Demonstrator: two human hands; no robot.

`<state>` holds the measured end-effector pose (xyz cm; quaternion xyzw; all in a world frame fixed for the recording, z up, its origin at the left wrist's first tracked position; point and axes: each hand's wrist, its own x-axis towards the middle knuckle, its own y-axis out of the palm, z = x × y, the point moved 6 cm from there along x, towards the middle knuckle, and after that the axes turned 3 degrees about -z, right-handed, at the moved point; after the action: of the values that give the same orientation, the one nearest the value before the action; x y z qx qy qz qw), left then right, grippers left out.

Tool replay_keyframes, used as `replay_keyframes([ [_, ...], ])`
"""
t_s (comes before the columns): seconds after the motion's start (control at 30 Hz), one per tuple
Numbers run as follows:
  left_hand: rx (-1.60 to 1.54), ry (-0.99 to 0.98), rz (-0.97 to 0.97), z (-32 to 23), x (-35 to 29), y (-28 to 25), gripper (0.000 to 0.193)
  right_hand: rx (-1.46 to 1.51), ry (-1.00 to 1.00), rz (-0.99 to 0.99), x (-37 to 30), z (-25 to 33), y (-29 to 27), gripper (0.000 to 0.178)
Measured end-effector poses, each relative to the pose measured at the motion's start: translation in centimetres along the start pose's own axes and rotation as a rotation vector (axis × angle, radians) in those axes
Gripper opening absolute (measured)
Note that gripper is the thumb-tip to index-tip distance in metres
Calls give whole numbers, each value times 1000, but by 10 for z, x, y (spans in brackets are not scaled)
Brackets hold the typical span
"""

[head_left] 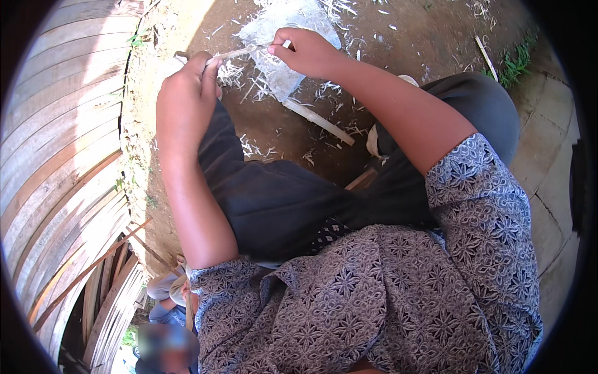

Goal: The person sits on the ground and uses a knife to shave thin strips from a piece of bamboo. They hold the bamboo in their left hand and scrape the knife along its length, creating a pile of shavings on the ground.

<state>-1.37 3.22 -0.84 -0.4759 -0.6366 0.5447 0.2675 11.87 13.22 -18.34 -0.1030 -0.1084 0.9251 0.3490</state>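
A thin pale strip [233, 54], which looks like split bamboo or wood, stretches between my two hands at the top of the view. My left hand [187, 93] is closed, pinching its left end between thumb and fingers. The right hand [305, 53] pinches the other end with thumb and forefinger. Whether a small blade is also in the right fingers, I cannot tell. Below the strip lie curly pale shavings [232, 73], and a crumpled clear plastic sheet [280, 78] is spread on the ground behind it.
A longer pale stick [319, 122] lies on the brown dirt [299, 162] between my legs, among scattered shavings. Wooden slats [56, 124] run along the left. Another person [165, 315] sits at the lower left. Paving [548, 131] borders the right, near a thin stick [486, 57].
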Motion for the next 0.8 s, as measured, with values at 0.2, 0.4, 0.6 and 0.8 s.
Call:
replay_keyframes([
  [0.2,7,129,-48,-15,3,-2,28,-158,-89,-61,3,-66,-13,27],
  [0.4,25,34,5,8,-1,-1,29,-303,229,-6,-17,-81,-34,29],
  [0.6,-14,-3,29,5,-1,1,28,-85,200,2,4,-27,-11,31],
  [0.8,60,65,-12,-9,-5,-1,26,-157,52,19,8,-35,-3,33],
])
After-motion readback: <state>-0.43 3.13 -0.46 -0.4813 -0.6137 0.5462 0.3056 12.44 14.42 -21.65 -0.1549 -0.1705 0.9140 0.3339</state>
